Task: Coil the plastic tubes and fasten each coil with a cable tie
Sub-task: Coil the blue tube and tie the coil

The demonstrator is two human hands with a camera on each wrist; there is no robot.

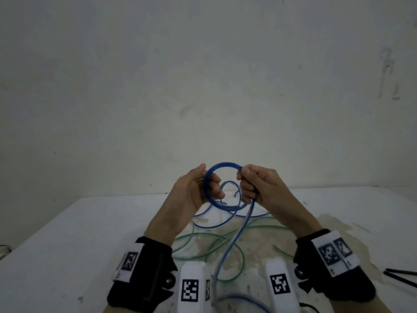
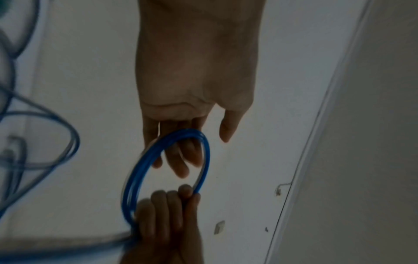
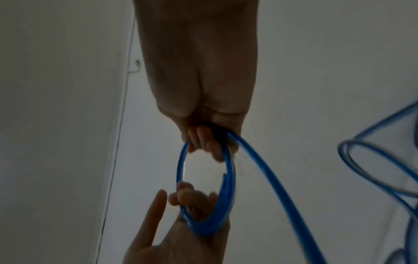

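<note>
Both hands are raised over the white table point(image 1: 67, 245) and share a small coil of blue tube point(image 1: 223, 164). My left hand point(image 1: 212, 184) has its fingers hooked through the coil's left side, thumb above it. My right hand point(image 1: 247, 184) grips the coil's right side in a fist, and the tube's loose length point(image 1: 234, 240) hangs from it to the table. In the left wrist view my left hand point(image 2: 192, 153) reaches through the coil point(image 2: 128, 180); the right hand point(image 2: 172, 205) clasps its far side. The right wrist view shows my right hand point(image 3: 203, 141) closed on the coil point(image 3: 230, 176) and the left hand point(image 3: 192, 201) opposite.
Loose loops of green tube point(image 1: 242, 256) lie on the table under my hands, mixed with more blue tube. Black cable ties point(image 1: 401, 275) lie near the right edge. A plain wall stands just behind the table.
</note>
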